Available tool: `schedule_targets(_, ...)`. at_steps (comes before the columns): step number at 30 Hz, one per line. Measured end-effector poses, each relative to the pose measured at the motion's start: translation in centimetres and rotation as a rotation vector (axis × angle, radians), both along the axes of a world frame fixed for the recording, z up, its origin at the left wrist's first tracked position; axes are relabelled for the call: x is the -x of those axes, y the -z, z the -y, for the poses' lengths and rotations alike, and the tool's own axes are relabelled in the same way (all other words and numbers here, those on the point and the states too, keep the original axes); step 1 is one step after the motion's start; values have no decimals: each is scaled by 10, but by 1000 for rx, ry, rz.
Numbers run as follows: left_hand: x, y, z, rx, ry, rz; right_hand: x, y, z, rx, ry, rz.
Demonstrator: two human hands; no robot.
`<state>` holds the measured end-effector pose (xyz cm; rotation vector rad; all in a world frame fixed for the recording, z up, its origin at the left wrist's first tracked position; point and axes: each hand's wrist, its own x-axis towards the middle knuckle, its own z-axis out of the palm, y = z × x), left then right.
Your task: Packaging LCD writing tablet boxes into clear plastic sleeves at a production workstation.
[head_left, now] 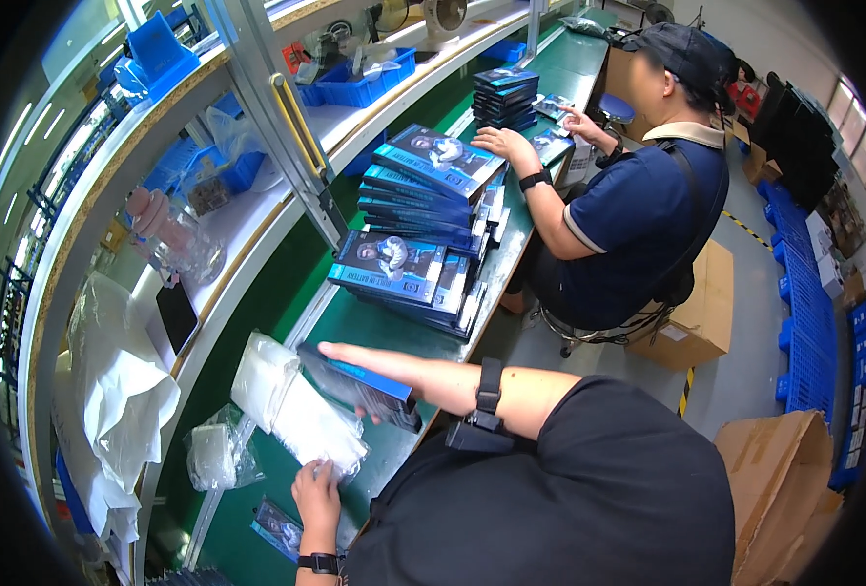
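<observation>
My right hand point(338, 354) grips a flat dark box point(360, 384) with a blue edge, tilted above the green bench. Its fingers partly hide behind the box. Beside and partly under that box lies a pile of white translucent plastic bags point(291, 408). At the pile's near end my left hand point(317, 491) has its fingers closed on the edge of a bag. A small printed blue package point(279, 528) lies to the left of that hand. Further left rests a clear bag with a white item inside point(214, 454).
Stacks of blue-black printed boxes point(399, 269) stand farther along the green bench point(330, 317). A co-worker point(638, 205) sits beyond them, hands at the boxes. A shelf point(243, 259) with a pink-capped bottle point(171, 220) runs along the left. An open carton point(775, 479) stands at right.
</observation>
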<state>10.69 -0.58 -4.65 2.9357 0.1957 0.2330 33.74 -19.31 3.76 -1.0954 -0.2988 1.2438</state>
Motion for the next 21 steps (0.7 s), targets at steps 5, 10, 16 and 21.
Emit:
schedule_targets(5, 4, 13, -19, 122, -50, -18, 28, 56, -11, 127, -120, -193)
schedule_targets(10, 1, 1, -25, 271, -199, 180, 40, 84, -40, -166, -154, -444)
schedule_targets(16, 2, -5, -39, 693, -376, 147, 72, 84, -74, -182, -448, -529)
schedule_targets(21, -7, -30, -43, 1207, -551, -1, 62, 98, -79, -120, -305, -263)
